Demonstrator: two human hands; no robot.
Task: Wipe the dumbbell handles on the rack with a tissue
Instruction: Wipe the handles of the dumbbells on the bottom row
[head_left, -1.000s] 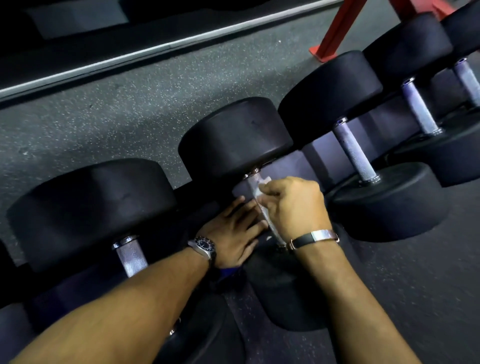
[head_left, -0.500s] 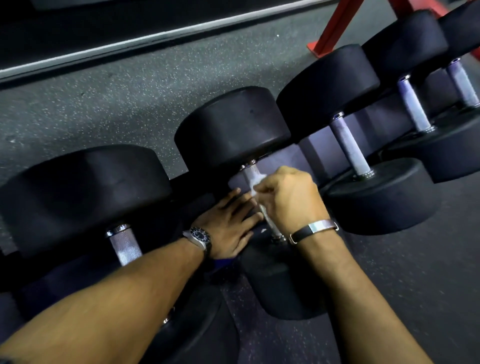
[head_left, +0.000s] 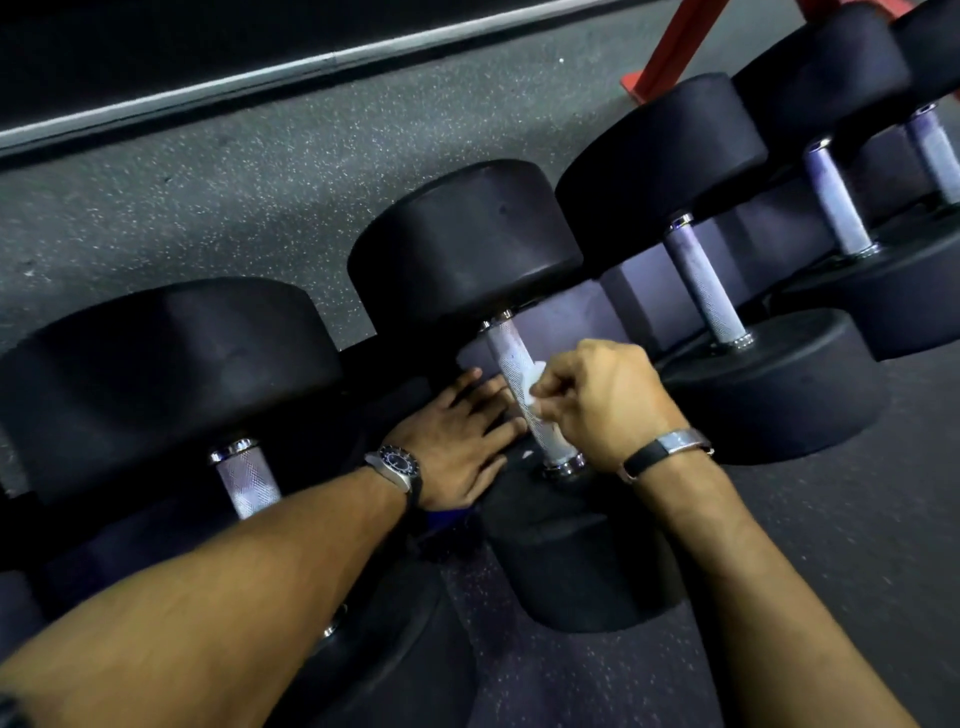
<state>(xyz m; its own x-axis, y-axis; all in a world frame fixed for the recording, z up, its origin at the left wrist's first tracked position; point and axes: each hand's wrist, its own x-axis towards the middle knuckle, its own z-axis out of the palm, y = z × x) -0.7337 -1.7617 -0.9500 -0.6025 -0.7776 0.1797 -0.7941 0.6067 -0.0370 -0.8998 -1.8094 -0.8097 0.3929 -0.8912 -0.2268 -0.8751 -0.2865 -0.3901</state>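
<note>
The white crumpled tissue (head_left: 535, 383) is mostly swallowed by the right hand (head_left: 605, 400), whose curled fingers pinch it against the right side of the knurled silver handle (head_left: 524, 389) of the middle dumbbell; only a small pale wad shows at the fingertips. The left hand (head_left: 457, 441) lies flat with straight fingers on the dark rack (head_left: 644, 296) just left of that same handle, holding nothing, its fingertips right at the bar. The rack itself is hard to make out, a purplish sloped surface glimpsed only between the weights. The left forearm covers the lower part of the leftmost dumbbell's handle (head_left: 244, 480).

Five black round-headed rubber dumbbells sit side by side on the rack, running from its left end up toward the right; the fifth, at the top right, is cut off by the picture's edge and shows only part of its handle (head_left: 935, 156). The second handle from the right (head_left: 836, 200) and the one next to the wiped bar (head_left: 701, 280) lie fully bare, with open gaps between neighbouring heads. Beyond the far heads spreads open speckled grey rubber floor (head_left: 234, 182), bounded by one pale strip (head_left: 260, 73), with one red metal frame leg (head_left: 670, 52) at the top right. A dark-faced wristwatch (head_left: 397, 462) sits on the left wrist, and a black and silver band (head_left: 665, 449) on the right
</note>
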